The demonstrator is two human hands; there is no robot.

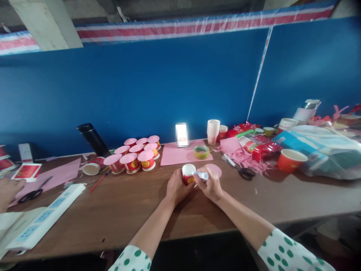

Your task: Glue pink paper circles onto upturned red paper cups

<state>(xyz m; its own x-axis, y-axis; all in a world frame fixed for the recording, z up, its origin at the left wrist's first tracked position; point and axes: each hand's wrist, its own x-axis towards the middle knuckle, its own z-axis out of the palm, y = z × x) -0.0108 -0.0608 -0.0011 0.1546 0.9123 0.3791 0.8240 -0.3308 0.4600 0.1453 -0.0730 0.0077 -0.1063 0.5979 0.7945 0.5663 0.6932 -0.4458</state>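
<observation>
I see the left hand (176, 186) clasping a red cup (187, 180) and the right hand (210, 185), fingers clamped round a white tube (201, 175). Beside those fingers lies a pink disc (215, 170).

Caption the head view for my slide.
Left hand grips a red cup; right hand holds a white tube near the cup's rim.

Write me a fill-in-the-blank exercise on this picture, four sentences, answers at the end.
The left hand holds a cup whose outer wall is mostly ____.
The right hand, holding a pale tube, belongs to an arm whose sleeve has ____ dots.
The roll of tape lies on a sheet coloured ____.
The tall flask by the blue wall is ____.

Missing words: red; green; pink; black.
</observation>
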